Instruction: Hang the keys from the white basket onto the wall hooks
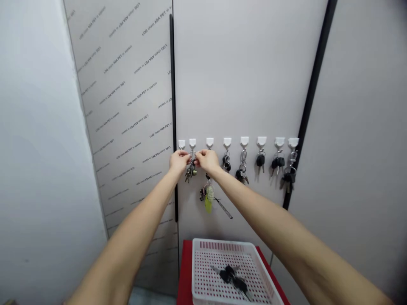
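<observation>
Both hands are raised to a row of white hooks on a pale panel. My left hand pinches the left side of a bunch of keys on a metal ring, its fingertips by the ring. From the other side, my right hand pinches the same ring between thumb and fingers. Right above them is a white hook; the fingers partly hide whether the ring sits fully on it. Below my right hand hangs another key bunch with a yellow-green tag and a dark strap.
More black-headed keys hang from hooks to the right, the last bunch beside a dark vertical strip. Below, a white perforated basket holds several loose black keys and rests on a red surface. A long black handle runs up the left.
</observation>
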The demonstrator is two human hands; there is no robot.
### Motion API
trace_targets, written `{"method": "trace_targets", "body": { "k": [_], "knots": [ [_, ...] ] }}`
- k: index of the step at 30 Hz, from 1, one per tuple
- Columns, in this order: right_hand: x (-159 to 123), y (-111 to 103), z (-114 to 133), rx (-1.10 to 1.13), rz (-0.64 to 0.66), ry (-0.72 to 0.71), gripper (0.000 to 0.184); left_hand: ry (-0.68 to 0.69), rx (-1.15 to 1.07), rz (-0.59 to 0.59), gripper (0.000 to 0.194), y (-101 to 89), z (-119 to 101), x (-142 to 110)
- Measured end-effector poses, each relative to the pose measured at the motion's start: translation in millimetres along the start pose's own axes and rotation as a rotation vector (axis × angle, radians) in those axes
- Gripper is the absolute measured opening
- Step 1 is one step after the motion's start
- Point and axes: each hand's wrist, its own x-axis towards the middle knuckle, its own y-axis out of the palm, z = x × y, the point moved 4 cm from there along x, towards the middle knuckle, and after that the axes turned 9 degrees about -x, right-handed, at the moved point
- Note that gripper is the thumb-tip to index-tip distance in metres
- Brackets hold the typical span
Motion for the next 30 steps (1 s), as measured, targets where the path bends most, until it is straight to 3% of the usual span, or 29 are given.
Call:
{"method": "trace_targets", "body": {
  "k": [4,7,9,11,13,14,18,20,24,27,30],
  "knots": [
    [19.1,5.3,5.4,-0.162,-0.036,0.071,0.014,0.011,0.105,-0.021,0.010,8.6,4.0,16.1],
    [17.0,8.6,2.4,-0.235,0.005,0.104,0.015,-0.009,0.187,-0.012,0.016,3.7,12.1,11.8],
    [5.9,6.4,-1.2,-0.288,-0.013,0.031,0.017,0.026,0.250,-0.006,0.020,-5.5,18.3,0.5],
    [-13.4,0.9,-8.9,-0.374,-0.059,-0.134,0.025,0.077,0.299,0.028,0.022,-16.1,29.0,-17.2],
    [-40.9,-4.3,-28.1,-0.449,-0.038,-0.291,0.031,0.075,0.320,0.103,0.022,-25.3,48.7,-41.1],
    [-57.3,-5.6,-44.1,-0.474,0.037,-0.325,0.032,0.047,0.334,0.158,0.022,-28.8,62.0,-55.7],
    [-137.5,-5.4,-136.3,-0.617,0.630,-0.211,0.024,-0.147,0.437,0.406,0.019,-34.1,124.3,-127.2],
    [-171.9,-10.3,-180.1,-0.716,0.799,-0.107,0.021,-0.209,0.513,0.550,0.020,-31.0,152.3,-161.5],
    [-200.7,-21.6,-224.3,-0.811,0.739,0.030,0.016,-0.164,0.731,0.810,0.023,-18.7,190.1,-204.1],
    [-207.5,-20.8,-230.6,-0.830,0.679,0.126,0.019,-0.146,0.854,0.880,0.027,-12.1,205.9,-215.2],
    [-211.2,-14.0,-227.9,-0.856,0.626,0.134,0.015,-0.156,0.871,0.906,0.027,-8.9,212.2,-219.8]
  ]
}}
